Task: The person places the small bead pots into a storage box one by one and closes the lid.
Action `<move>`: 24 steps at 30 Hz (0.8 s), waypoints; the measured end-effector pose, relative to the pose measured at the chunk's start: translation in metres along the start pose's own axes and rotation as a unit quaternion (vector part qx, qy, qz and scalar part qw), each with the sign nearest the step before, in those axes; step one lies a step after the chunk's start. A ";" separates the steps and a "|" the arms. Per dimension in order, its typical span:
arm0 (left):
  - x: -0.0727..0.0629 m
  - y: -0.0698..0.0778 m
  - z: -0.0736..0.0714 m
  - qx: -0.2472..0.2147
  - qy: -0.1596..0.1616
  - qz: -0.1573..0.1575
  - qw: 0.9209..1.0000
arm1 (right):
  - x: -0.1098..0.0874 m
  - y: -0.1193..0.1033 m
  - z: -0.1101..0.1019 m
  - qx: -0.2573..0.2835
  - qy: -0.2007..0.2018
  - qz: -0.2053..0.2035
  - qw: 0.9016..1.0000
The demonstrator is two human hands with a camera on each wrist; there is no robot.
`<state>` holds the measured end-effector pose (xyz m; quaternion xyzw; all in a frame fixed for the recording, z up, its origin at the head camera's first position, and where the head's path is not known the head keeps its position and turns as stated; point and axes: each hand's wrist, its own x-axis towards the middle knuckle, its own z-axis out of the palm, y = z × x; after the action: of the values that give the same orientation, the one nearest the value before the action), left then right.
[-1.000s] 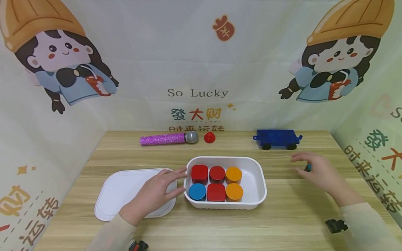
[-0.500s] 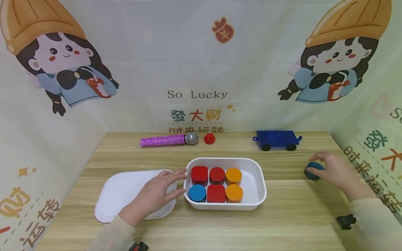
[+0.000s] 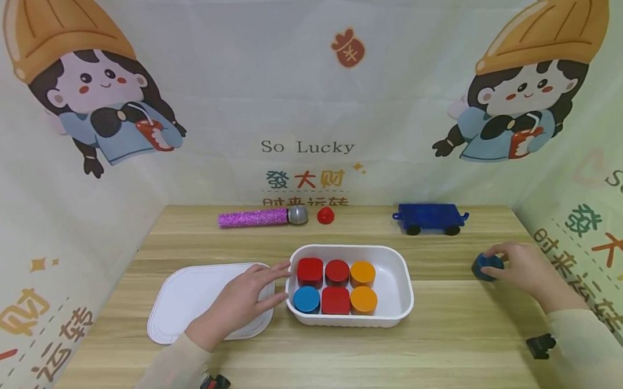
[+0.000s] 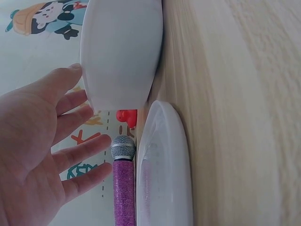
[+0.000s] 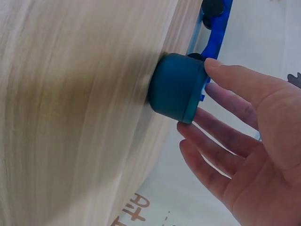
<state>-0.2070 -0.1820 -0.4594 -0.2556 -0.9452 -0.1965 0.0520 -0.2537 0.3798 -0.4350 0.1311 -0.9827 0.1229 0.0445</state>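
Note:
In the head view my right hand [image 3: 524, 270] pinches a small dark-blue round pot [image 3: 483, 267] by its upper rim, at the right side of the table. From the right wrist, the blue pot [image 5: 174, 87] stands on the wood, with the thumb at one edge of its lid and fingertips at the other. My left hand [image 3: 239, 298] has its fingers spread, the tips at the left rim of a white box [image 3: 402, 306]. Inside the box sit several lidded pots: two red square-topped, one red round [image 3: 337, 271], one blue round [image 3: 307, 299] and two orange [image 3: 362, 272].
A white lid [image 3: 181, 299] lies left of the box, partly under the left hand. Along the back stand a purple glitter microphone [image 3: 253, 218], a small red piece [image 3: 325, 215] and a blue toy wagon [image 3: 429, 216]. Printed cloth [image 3: 223, 69] walls the table.
My right hand has moved right and slightly down to the blue pot and taken hold of it; the pot's lid looks tilted half a second ago. The left hand has stayed in place.

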 end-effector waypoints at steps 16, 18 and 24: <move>0.000 0.001 0.000 -0.002 -0.001 0.002 1.000 | -0.003 -0.026 -0.003 0.020 0.006 -0.022 1.000; 0.000 0.001 -0.001 -0.002 -0.001 0.002 1.000 | -0.003 -0.038 -0.004 0.026 0.009 -0.036 0.999; 0.000 0.002 -0.003 0.000 0.002 0.003 1.000 | -0.002 -0.075 -0.010 0.032 0.016 -0.068 0.997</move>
<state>-0.2059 -0.1816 -0.4564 -0.2581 -0.9442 -0.1974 0.0548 -0.2305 0.3126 -0.4080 0.1969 -0.9663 0.1530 0.0647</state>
